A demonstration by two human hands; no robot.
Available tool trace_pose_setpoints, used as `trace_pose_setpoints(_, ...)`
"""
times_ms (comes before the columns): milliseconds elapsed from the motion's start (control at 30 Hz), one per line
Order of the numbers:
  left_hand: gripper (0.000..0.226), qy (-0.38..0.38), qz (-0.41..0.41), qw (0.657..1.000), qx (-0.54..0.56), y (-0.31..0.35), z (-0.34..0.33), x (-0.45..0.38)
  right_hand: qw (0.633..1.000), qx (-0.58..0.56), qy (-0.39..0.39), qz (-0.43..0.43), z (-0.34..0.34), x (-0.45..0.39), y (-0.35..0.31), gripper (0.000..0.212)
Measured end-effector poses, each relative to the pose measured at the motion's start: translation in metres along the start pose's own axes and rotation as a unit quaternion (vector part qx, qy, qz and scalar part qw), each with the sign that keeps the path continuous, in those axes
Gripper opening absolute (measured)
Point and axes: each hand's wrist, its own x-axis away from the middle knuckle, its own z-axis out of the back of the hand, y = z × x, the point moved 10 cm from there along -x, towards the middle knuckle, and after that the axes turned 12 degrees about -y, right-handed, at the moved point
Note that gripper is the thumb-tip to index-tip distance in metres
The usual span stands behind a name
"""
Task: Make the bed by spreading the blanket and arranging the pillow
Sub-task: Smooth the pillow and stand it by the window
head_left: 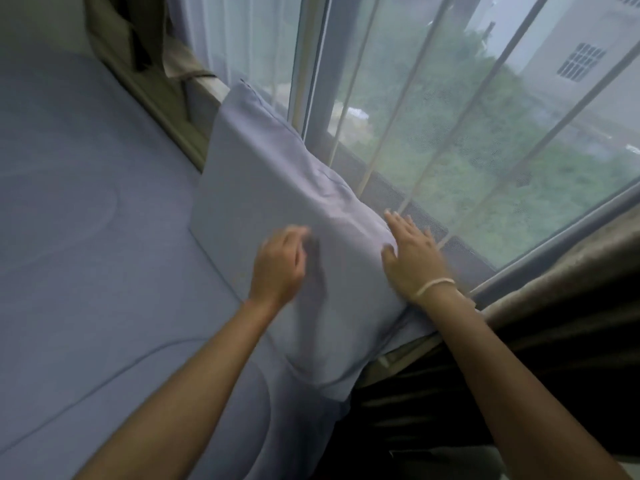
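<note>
A pale blue pillow (270,188) stands propped on its edge against the window sill, leaning on the glass. My left hand (280,265) hovers blurred over the pillow's front face, fingers loosely curled, holding nothing. My right hand (412,254), with a light band on the wrist, lies flat and spread on the pillow's right upper edge, next to the window. The blue quilted blanket (86,220) lies spread flat over the bed to the left and below.
A large window (467,116) with a sheer curtain and vertical bars runs behind the pillow. A dark brown curtain (561,299) bunches at the right. A beige window frame and hanging cloth (145,53) stand at the back left.
</note>
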Motion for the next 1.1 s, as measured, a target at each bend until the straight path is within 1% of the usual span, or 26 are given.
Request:
trace_pose_setpoints(33, 0.041, 0.001, -0.012, 1.0, -0.003, 0.013, 0.014, -0.03, 1.0, -0.021, 0.01, 0.005, -0.003, -0.014, -0.007, 0.054)
trace_pose_setpoints(67, 0.046, -0.033, -0.026, 0.999, -0.015, 0.027, 0.015, -0.058, 0.999, -0.032, 0.005, 0.006, -0.011, -0.026, -0.012, 0.05)
trace_pose_setpoints(133, 0.051, -0.163, -0.047, 0.982, -0.081, 0.041, -0.016, -0.101, 0.999, -0.026, -0.028, -0.009, -0.036, -0.042, -0.008, 0.05)
trace_pose_setpoints(167, 0.051, -0.233, -0.036, 0.964, -0.123, 0.032, -0.04, -0.112, 0.999, -0.017, -0.045, -0.023, -0.049, -0.044, -0.001, 0.051)
trace_pose_setpoints(200, 0.051, -0.287, -0.013, 0.944, -0.159, 0.016, -0.055, -0.12, 0.998, -0.007, -0.052, -0.039, -0.057, -0.043, 0.007, 0.055)
trace_pose_setpoints(233, 0.052, -0.317, 0.01, 0.932, -0.179, -0.002, -0.067, -0.13, 0.997, -0.005, -0.055, -0.054, -0.063, -0.042, 0.023, 0.058)
trace_pose_setpoints(267, 0.052, -0.313, 0.025, 0.931, -0.186, -0.019, -0.069, -0.139, 0.996, -0.006, -0.051, -0.067, -0.066, -0.037, 0.038, 0.062)
trace_pose_setpoints(333, 0.05, -0.254, 0.043, 0.947, -0.192, -0.051, -0.05, -0.155, 0.996, -0.01, -0.042, -0.078, -0.065, -0.022, 0.059, 0.065)
trace_pose_setpoints(367, 0.05, -0.241, 0.057, 0.949, -0.193, -0.065, -0.045, -0.163, 0.995, -0.018, -0.047, -0.085, -0.067, -0.015, 0.071, 0.066)
trace_pose_setpoints(433, 0.05, -0.246, 0.083, 0.945, -0.197, -0.086, -0.048, -0.174, 0.992, -0.029, -0.06, -0.103, -0.074, -0.003, 0.092, 0.07)
trace_pose_setpoints(467, 0.05, -0.245, 0.091, 0.944, -0.2, -0.091, -0.05, -0.178, 0.992, -0.019, -0.054, -0.109, -0.075, 0.0, 0.097, 0.07)
trace_pose_setpoints(500, 0.051, -0.239, 0.097, 0.946, -0.197, -0.092, -0.05, -0.181, 0.993, 0.0, -0.033, -0.11, -0.071, 0.002, 0.096, 0.07)
trace_pose_setpoints(533, 0.052, -0.222, 0.102, 0.952, -0.186, -0.091, -0.046, -0.182, 0.994, 0.02, 0.008, -0.104, -0.062, 0.003, 0.09, 0.069)
trace_pose_setpoints(600, 0.056, -0.164, 0.113, 0.969, -0.144, -0.086, -0.033, -0.179, 0.993, 0.018, 0.085, -0.078, -0.045, 0.007, 0.07, 0.068)
trace_pose_setpoints(633, 0.057, -0.129, 0.124, 0.977, -0.115, -0.086, -0.024, -0.172, 0.994, 0.007, 0.094, -0.059, -0.045, 0.007, 0.059, 0.067)
trace_pose_setpoints(700, 0.058, -0.066, 0.167, 0.982, -0.052, -0.095, -0.007, -0.146, 0.998, 0.001, 0.059, -0.035, -0.062, 0.006, 0.046, 0.07)
trace_pose_setpoints(733, 0.058, -0.049, 0.195, 0.979, -0.034, -0.103, -0.001, -0.13, 0.999, 0.003, 0.04, -0.033, -0.071, 0.006, 0.045, 0.073)
trace_pose_setpoints(800, 0.061, -0.059, 0.247, 0.967, -0.033, -0.118, 0.001, -0.094, 0.999, 0.006, 0.024, -0.035, -0.08, 0.007, 0.05, 0.076)
trace_pose_setpoints(867, 0.063, -0.109, 0.261, 0.957, -0.063, -0.126, -0.005, -0.062, 0.999, 0.014, 0.02, -0.04, -0.082, 0.006, 0.052, 0.075)
trace_pose_setpoints(967, 0.065, -0.177, 0.222, 0.951, -0.12, -0.116, -0.013, -0.02, 0.997, 0.029, 0.042, -0.062, -0.07, 0.013, 0.041, 0.073)
trace_pose_setpoints(1100, 0.065, -0.249, 0.135, 0.944, -0.167, -0.077, -0.023, 0.025, 0.995, 0.039, 0.065, -0.057, -0.061, 0.032, 0.01, 0.07)
